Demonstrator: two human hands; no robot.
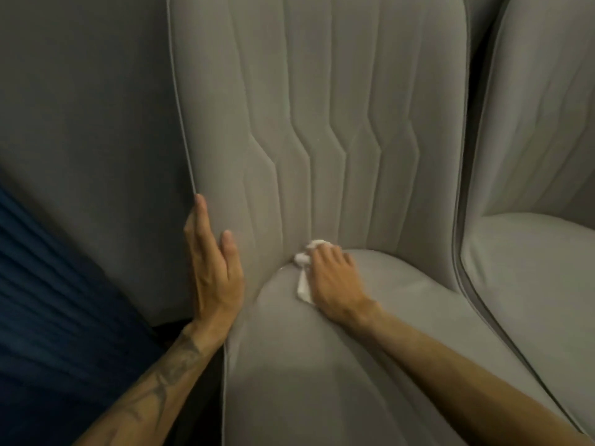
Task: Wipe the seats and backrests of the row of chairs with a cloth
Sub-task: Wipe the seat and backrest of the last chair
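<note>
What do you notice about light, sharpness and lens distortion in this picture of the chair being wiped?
Head view: dim, soft light, no glare; the backrest edges bow from the wide-angle lens; the whole frame is slightly soft, the cloth in the right hand a blurred white patch; darkest shadow lies left of the left hand.

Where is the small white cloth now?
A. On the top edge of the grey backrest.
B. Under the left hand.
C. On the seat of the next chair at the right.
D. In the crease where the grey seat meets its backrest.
D: the right hand holds the crumpled white cloth down in the crease between the grey padded seat and the grey stitched backrest.
</note>
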